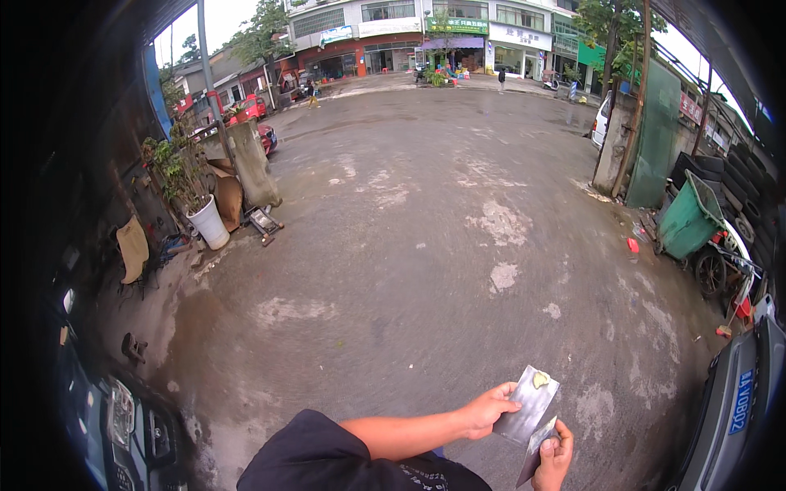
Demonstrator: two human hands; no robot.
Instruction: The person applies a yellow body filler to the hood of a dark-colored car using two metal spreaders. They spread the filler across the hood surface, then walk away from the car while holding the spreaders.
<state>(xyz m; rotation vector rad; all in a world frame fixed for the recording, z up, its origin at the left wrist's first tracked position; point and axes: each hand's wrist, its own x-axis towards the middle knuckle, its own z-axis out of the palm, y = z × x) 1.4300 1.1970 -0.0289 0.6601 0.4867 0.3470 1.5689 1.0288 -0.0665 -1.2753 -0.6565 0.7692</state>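
My left hand (490, 411) grips a flat grey rectangular plate (530, 407) at its left edge, thumb on top. A yellow-green dab of paste (540, 380) sits near the plate's far corner, and grey smears cover its face. In my right hand (557, 460) is a smaller dark, flat scraper (536, 447), pinched with the thumb and fingers along its right side. A pale smear shows at the scraper's upper tip. That tip lies close to the plate's lower right corner; whether they touch I cannot tell.
Parked vehicles stand close on both sides, a dark car (123, 413) at left and a grey one (741, 393) at right. Farther off are a potted plant (209, 222), a green bin (690, 217) and stacked tyres (741, 184). Wet concrete (393, 270) stretches to a street with shops.
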